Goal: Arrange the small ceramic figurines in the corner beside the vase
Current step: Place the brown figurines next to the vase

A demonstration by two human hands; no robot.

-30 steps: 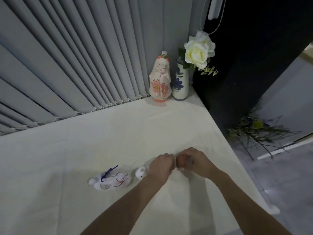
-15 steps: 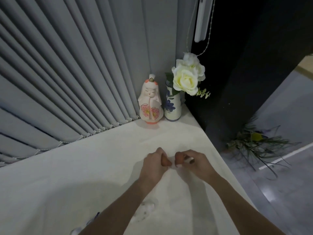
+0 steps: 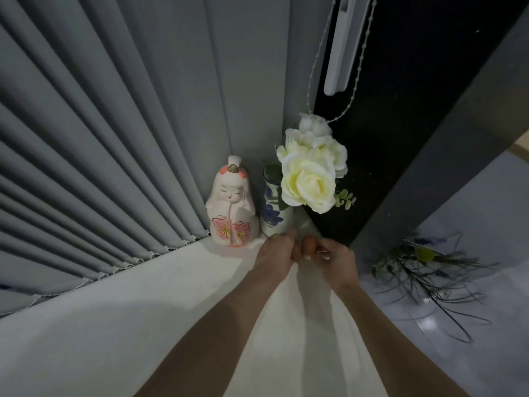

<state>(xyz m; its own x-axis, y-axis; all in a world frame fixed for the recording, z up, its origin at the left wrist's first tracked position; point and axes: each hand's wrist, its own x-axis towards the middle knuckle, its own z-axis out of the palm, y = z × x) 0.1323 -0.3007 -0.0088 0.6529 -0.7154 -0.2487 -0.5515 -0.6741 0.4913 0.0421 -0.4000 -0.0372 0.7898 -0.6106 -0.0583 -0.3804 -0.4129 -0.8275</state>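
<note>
A pink and white ceramic doll figurine point(image 3: 231, 209) stands upright in the table's far corner. Right beside it is a white vase with blue flowers point(image 3: 273, 214) holding cream roses point(image 3: 310, 173). My left hand point(image 3: 276, 256) and my right hand point(image 3: 333, 259) are together just in front of the vase, fingers pinched around a small orange-brown object point(image 3: 308, 244) between them. Most of that object is hidden by my fingers, so I cannot tell what kind of figurine it is.
The table is covered by a white cloth point(image 3: 171, 325). Grey vertical blinds point(image 3: 114, 138) hang behind, with a bead cord point(image 3: 355, 81) above the roses. The table's right edge drops to a floor with a plant point(image 3: 423, 270).
Both hands have moved forward together, carrying the small object from mid-table to just in front of the vase. The white figurines lying at the near left have dropped out of view.
</note>
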